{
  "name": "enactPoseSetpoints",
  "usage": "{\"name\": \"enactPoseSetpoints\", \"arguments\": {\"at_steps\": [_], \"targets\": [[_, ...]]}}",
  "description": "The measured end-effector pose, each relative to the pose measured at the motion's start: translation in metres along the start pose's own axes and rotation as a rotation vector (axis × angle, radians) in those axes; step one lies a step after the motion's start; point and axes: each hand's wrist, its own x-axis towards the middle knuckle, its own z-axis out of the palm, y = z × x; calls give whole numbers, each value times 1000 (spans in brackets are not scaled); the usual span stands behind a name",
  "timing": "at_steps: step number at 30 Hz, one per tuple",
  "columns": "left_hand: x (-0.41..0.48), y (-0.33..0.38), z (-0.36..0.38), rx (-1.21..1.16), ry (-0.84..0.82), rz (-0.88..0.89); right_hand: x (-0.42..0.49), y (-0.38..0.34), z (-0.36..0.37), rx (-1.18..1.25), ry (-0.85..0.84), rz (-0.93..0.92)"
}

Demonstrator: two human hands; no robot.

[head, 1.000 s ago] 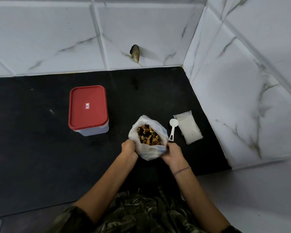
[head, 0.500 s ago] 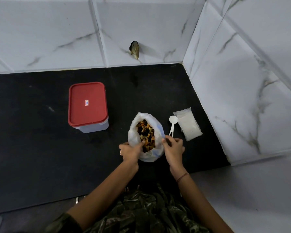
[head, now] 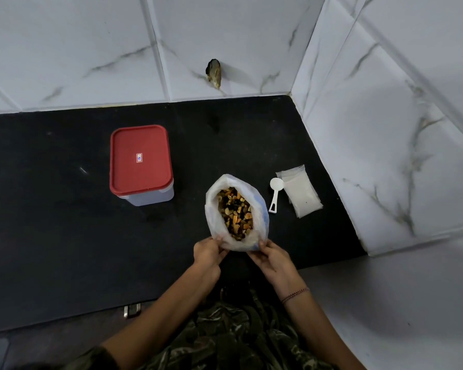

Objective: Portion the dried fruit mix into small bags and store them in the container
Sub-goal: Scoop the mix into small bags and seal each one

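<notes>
A white plastic bag (head: 214, 206) stands open on the black counter (head: 64, 236), showing the dried fruit mix (head: 235, 213) inside. My left hand (head: 207, 253) pinches the bag's near left edge and my right hand (head: 271, 256) holds its near right edge. A white plastic scoop (head: 275, 193) lies just right of the bag. Beside the scoop sits a stack of small clear bags (head: 301, 192). The container (head: 141, 165), translucent with a red lid shut on it, stands to the left of the bag.
White marble-tiled walls close the counter at the back and right (head: 385, 156). A dark broken hole (head: 214, 73) marks the back wall. A small metal fitting (head: 132, 310) shows at the counter's front edge.
Both hands slid from the bag's rim beside the opening down to its near edge. The bag's mouth now stands wider and longer.
</notes>
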Motion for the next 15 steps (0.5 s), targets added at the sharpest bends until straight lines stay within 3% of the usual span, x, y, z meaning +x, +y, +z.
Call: {"name": "enactPoseSetpoints", "arguments": {"at_steps": [4, 7, 12, 15], "targets": [[-3, -2, 6, -73, -50, -14, 4, 3, 3, 58, -14, -56], [5, -4, 11, 82, -62, 52, 7, 5, 8, -149, 13, -159], [4, -1, 10, 737, -2, 283, 8, 3, -4, -1115, 214, -592], [2, 5, 10, 978, 87, 386, 6, 0, -10, -1712, 300, -806]]}}
